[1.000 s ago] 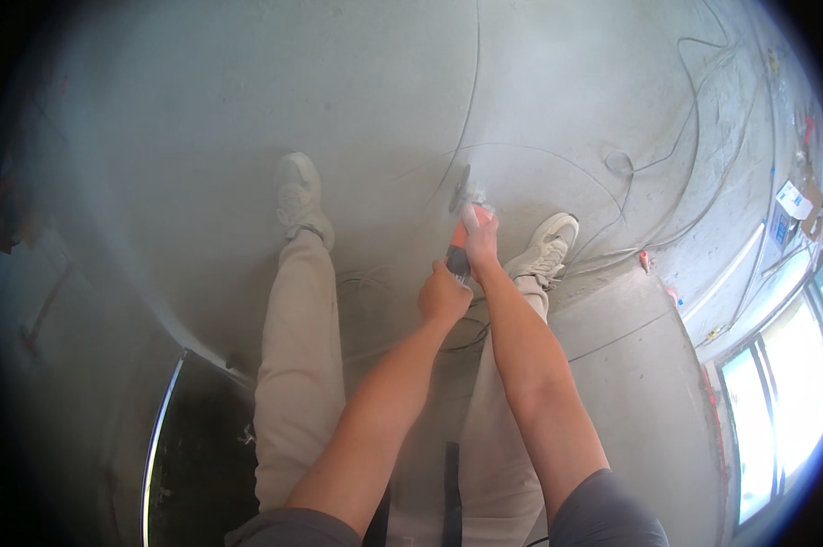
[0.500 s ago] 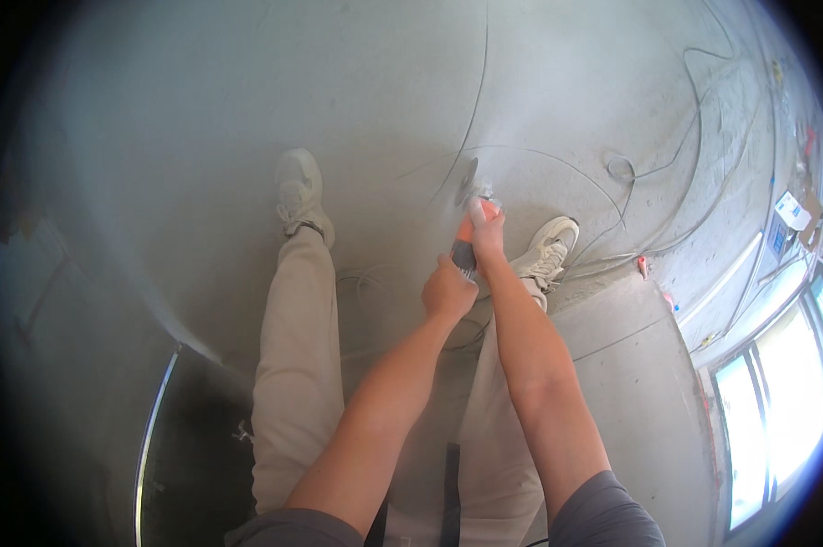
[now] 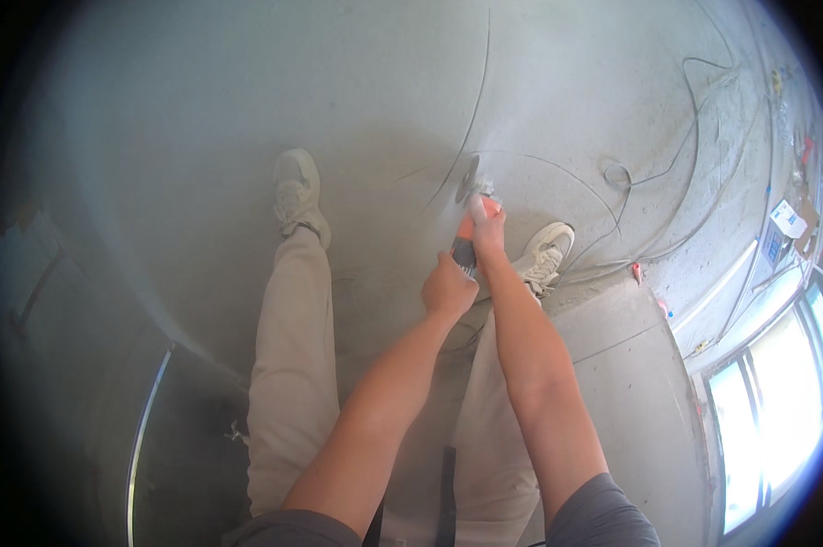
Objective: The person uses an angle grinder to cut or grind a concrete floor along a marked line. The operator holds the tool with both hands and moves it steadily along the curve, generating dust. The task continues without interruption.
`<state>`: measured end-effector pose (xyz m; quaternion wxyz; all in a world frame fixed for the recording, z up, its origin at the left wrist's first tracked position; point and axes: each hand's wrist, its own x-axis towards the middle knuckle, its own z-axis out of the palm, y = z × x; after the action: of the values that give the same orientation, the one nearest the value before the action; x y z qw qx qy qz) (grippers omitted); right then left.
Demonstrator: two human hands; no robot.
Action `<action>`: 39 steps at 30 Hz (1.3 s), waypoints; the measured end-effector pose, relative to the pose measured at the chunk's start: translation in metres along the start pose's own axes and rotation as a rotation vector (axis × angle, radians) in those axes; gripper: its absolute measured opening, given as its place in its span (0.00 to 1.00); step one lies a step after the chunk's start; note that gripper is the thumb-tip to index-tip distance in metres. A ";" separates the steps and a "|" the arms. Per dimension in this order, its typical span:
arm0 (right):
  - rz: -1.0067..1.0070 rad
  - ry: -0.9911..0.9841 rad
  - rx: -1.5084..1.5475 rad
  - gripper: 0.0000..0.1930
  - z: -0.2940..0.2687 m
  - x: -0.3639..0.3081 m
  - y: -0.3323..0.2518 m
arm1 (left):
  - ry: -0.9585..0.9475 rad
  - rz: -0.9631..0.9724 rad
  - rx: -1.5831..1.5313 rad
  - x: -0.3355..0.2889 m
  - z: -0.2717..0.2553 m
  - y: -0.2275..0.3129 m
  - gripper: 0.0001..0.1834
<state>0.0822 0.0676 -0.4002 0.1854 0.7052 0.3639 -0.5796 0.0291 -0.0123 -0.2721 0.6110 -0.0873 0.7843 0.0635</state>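
A: While L hand [image 3: 451,289] and R hand [image 3: 487,232] close fingers round orange-and-black angle grinder [image 3: 463,248], where is it?
B: Btwn. beige laced shoes [image 3: 294,190]; white-blue cardboard box [image 3: 784,220], far R, has print too small to read.

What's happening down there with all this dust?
A person holds an orange-and-dark angle grinder in front of them. The left-hand grip is around its dark rear, the right-hand grip on the orange front part. Its disc is close to a dark curved line on the concrete floor; whether it touches is hard to tell. A pale haze hangs around.
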 end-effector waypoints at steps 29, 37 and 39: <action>-0.121 0.018 -0.075 0.54 -0.012 0.014 -0.034 | 0.070 0.101 -0.058 0.016 0.012 0.020 0.29; -0.076 0.008 -0.021 0.52 -0.017 0.013 -0.052 | 0.039 0.108 -0.084 0.007 0.000 0.041 0.27; -0.092 0.012 -0.032 0.52 -0.017 0.017 -0.050 | 0.025 0.092 -0.082 0.008 -0.001 0.044 0.26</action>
<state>0.0578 0.1176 -0.4042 0.1674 0.6882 0.4063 -0.5774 0.0168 0.0303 -0.2796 0.5936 -0.0770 0.7917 0.1226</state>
